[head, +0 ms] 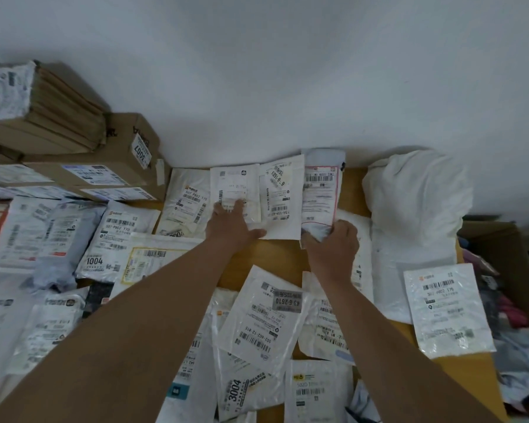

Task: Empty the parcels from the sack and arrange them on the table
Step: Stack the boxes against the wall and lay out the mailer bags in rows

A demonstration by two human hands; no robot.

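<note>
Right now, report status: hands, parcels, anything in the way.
Left hand flat, pressing a white parcel in the back row. Right hand grips the red-bordered parcel, setting it alongside. Bulky white bag crowds the row's right end.

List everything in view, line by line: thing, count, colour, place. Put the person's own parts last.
flat mail bags: many, mostly white or grey, spread over the table
red-edged bag: one, white, far row by the wall
large soft bag: one, white, far right
cardboard boxes: several, brown, stacked far left
open box: one, brown, right of the table, holding clothes
table: one, yellow-brown
wall: white, behind
left hand: fingers flat on a far-row bag
right hand: grip on the red-edged bag's near end
</note>
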